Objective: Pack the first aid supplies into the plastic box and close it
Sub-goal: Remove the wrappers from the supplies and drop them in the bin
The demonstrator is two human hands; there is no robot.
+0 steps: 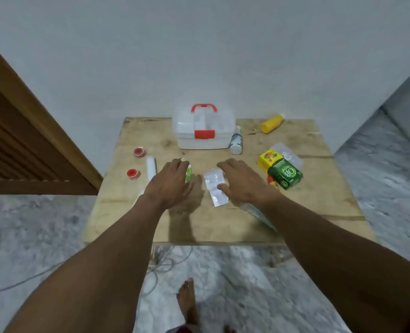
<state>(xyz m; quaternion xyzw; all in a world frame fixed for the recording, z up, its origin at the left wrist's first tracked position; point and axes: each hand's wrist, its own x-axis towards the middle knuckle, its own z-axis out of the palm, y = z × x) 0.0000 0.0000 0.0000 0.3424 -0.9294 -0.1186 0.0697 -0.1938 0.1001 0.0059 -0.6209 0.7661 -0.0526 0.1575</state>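
While inside table (223, 227) edges, left hand (170, 183).

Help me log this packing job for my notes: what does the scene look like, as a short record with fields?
box: plastic box at the far edge of the table, lid down
left hand: left hand over a green pack, grip unclear
right hand: right hand flat, thumb on a blister pack
loose on table: white bottle beside the box, yellow bottle, far red pot, near red pot, white roll, yellow carton, green carton
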